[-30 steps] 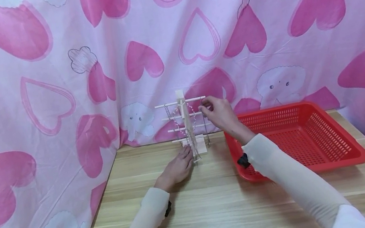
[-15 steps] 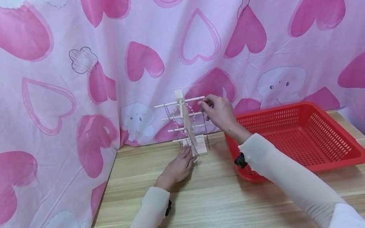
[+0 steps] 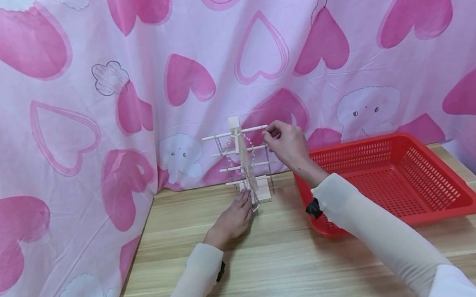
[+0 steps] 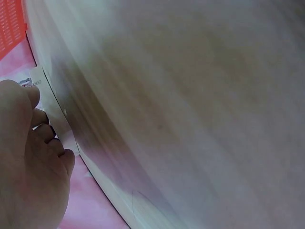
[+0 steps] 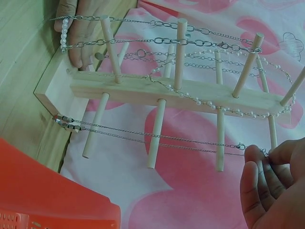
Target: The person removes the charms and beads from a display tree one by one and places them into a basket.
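Observation:
A pale wooden jewelry stand (image 3: 244,160) with rows of pegs stands upright on the table, hung with chains and a pearl necklace (image 5: 205,101). At its foot my left hand (image 3: 233,218) rests on the wooden base (image 4: 61,121), fingers laid fairly straight over it. Beside the top right peg, my right hand (image 3: 289,145) pinches the clasp end of a thin silver necklace (image 5: 171,141) between thumb and fingertips. That necklace hangs down the right side, its dark beaded pendant (image 5: 66,123) low by the base. Another silver chain (image 5: 190,43) with white beads hangs in front.
A red plastic basket (image 3: 467,201) with perforated walls sits on the table right of the stand, under my right forearm. Pink heart-patterned cloth (image 3: 187,78) hangs behind and along the left side. The wooden tabletop (image 3: 285,278) stretches toward me.
My right hand has shifted very slightly at the top right peg, still pinching the necklace, whose lower end has swung a little. My left hand stays on the base.

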Demonstrator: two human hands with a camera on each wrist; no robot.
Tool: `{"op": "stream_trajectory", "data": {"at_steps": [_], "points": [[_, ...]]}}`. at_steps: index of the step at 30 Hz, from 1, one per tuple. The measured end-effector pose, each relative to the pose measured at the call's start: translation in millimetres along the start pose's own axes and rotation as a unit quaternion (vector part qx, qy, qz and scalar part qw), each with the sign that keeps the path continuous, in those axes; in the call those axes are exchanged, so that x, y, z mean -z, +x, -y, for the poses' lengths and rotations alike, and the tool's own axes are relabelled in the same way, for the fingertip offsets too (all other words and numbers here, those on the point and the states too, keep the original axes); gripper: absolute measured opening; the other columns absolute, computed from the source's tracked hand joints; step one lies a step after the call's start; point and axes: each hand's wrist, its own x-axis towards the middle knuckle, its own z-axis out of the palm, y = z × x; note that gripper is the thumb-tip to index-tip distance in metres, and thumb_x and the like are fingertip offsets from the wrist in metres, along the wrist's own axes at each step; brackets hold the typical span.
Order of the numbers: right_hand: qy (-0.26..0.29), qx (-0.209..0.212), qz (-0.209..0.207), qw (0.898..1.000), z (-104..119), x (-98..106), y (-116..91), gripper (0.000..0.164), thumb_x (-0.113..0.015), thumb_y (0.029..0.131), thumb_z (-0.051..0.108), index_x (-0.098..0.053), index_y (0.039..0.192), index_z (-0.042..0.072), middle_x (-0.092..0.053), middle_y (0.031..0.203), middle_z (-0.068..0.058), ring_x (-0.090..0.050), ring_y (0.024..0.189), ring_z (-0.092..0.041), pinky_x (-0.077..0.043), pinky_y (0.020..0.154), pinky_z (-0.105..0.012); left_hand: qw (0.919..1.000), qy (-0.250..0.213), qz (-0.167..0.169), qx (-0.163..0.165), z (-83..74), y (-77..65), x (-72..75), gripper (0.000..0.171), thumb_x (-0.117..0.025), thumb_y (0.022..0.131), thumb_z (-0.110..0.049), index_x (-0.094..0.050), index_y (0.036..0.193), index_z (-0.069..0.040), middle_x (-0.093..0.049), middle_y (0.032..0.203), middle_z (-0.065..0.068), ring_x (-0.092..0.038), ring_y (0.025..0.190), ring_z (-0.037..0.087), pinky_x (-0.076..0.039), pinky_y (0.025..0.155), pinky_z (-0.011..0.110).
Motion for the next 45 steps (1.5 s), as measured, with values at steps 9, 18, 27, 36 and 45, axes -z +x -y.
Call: {"op": "stream_trajectory", "data": {"at_steps": [9,18,27,36,45], "points": [[-0.008,0.009,-0.018,1.0,1.0,0.9,0.3,0.014,-0.07,0.099,0.018,-0.078,0.104,0.007,-0.081,0.094,-0.01,-0.076,0.077,-0.023,-0.062,0.069,-0.034,0.9999,-0.006,-0.005,-0.011,0.4,-1.1,-0.4,0.059,-0.033,0.116,-0.025,-0.026,0.165,0.008,-0.019,0.176,0.023,-0.019,0.165,0.042,-0.024,0.135,0.052],[-0.011,0.021,-0.031,0.999,2.7,1.6,3.0,0.012,-0.07,0.097,0.016,-0.077,0.102,0.007,-0.08,0.094,-0.01,-0.075,0.082,-0.025,-0.063,0.071,-0.037,0.9998,-0.006,-0.003,-0.016,2.9,-2.0,-1.2,0.058,-0.034,0.115,-0.023,-0.027,0.165,0.007,-0.019,0.176,0.024,-0.019,0.165,0.042,-0.021,0.135,0.054],[-0.006,0.052,-0.041,0.998,3.8,5.9,8.1,0.01,-0.07,0.096,0.012,-0.076,0.099,0.006,-0.079,0.09,-0.012,-0.075,0.082,-0.028,-0.047,0.122,-0.052,0.9996,0.019,0.009,-0.019,7.1,0.0,-2.6,0.06,-0.035,0.116,-0.026,-0.024,0.167,0.003,-0.017,0.177,0.021,-0.017,0.166,0.038,-0.021,0.136,0.051],[-0.009,0.085,-0.054,0.995,8.0,15.5,13.6,0.01,-0.069,0.096,0.011,-0.076,0.095,0.004,-0.078,0.09,-0.013,-0.074,0.08,-0.028,-0.063,0.073,-0.036,0.9998,0.002,0.006,-0.018,8.1,-1.8,-0.9,0.061,-0.037,0.115,-0.028,-0.026,0.167,0.003,-0.019,0.177,0.02,-0.019,0.165,0.039,-0.02,0.136,0.055],[0.001,0.088,-0.057,0.995,11.3,28.7,16.4,0.009,-0.07,0.096,0.012,-0.076,0.096,0.005,-0.077,0.088,-0.012,-0.072,0.077,-0.025,-0.055,0.066,-0.022,0.9993,0.016,0.032,-0.006,11.7,1.5,-2.4,0.061,-0.031,0.116,-0.032,-0.022,0.169,-0.003,-0.014,0.179,0.015,-0.014,0.167,0.033,-0.017,0.137,0.049]]}}
